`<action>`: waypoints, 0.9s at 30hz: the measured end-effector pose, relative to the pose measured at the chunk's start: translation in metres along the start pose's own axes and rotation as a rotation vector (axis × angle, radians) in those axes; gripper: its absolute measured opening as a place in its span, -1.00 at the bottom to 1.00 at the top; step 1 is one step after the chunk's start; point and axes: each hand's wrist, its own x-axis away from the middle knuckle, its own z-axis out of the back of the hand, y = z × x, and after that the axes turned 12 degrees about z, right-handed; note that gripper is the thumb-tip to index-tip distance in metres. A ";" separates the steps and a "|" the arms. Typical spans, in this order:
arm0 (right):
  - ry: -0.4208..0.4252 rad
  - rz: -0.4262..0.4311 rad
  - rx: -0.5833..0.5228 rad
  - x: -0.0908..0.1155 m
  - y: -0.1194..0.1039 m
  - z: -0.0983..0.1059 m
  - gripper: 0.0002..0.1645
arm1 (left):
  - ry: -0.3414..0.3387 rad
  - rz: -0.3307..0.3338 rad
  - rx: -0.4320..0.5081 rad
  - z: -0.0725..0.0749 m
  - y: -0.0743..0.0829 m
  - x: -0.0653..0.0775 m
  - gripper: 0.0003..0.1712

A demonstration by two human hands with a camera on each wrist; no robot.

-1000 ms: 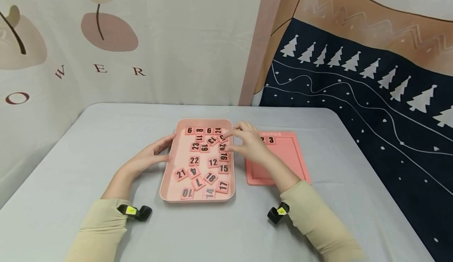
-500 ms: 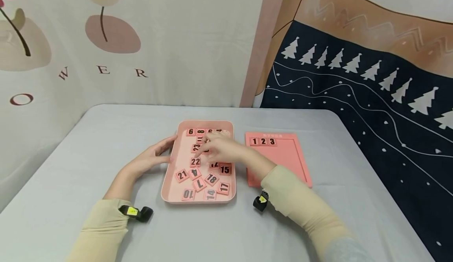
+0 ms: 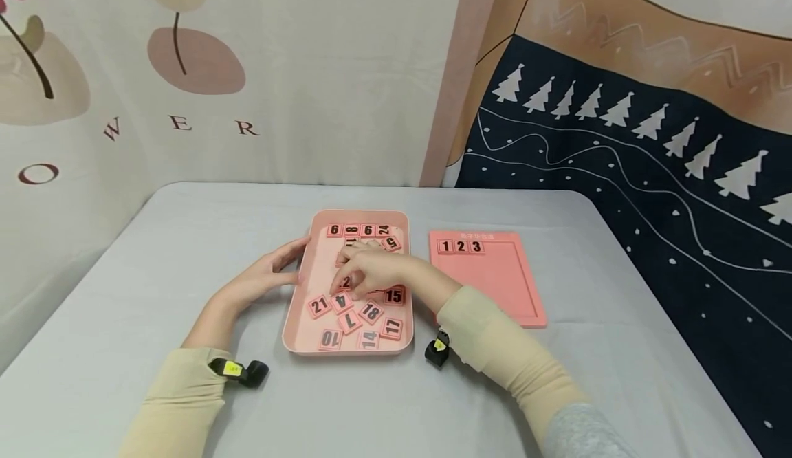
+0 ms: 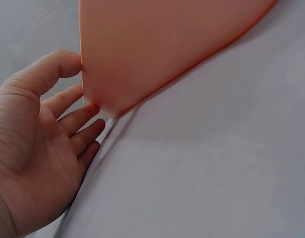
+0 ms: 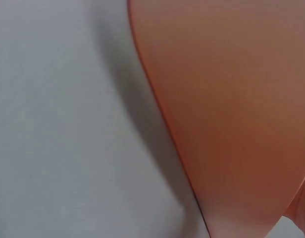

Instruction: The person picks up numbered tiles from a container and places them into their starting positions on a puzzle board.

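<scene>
A pink tray (image 3: 300, 327) holds several loose number tiles, lying at different angles. My left hand (image 3: 262, 276) rests against the tray's left side, its fingers loosely bent. In the left wrist view, that hand (image 4: 48, 119) touches the tray wall (image 4: 157, 44) with thumb and fingertips. Over the middle of the tray, my right hand (image 3: 374, 270) reaches down, thumb and index finger apart at the top edge of the 4 tile (image 3: 342, 302). It covers part of the 22 tile and several others. The right wrist view shows mainly the tray's outer wall (image 5: 227, 109).
Right of the tray lies a pink frame board (image 3: 489, 286) with the 1, 2 and 3 tiles (image 3: 460, 247) in its top left corner. A pale cloth covers the table (image 3: 346, 410). Printed curtains (image 3: 322, 86) hang behind it.
My right hand has moved left and nearer me, from the tray's upper right side to the 4 tile. The 5 tile shows again. My left hand stays at the tray's side.
</scene>
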 end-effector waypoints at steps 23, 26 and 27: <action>-0.073 -0.018 -0.060 -0.008 -0.014 -0.006 -0.52 | -0.002 -0.007 -0.007 0.000 0.001 0.001 -0.12; -0.074 -0.019 -0.063 -0.008 -0.014 -0.007 -0.52 | 0.000 -0.009 -0.010 0.000 0.000 0.001 -0.12; -0.074 -0.022 -0.065 -0.009 -0.014 -0.007 -0.53 | 0.000 -0.010 -0.011 0.000 0.000 0.001 -0.12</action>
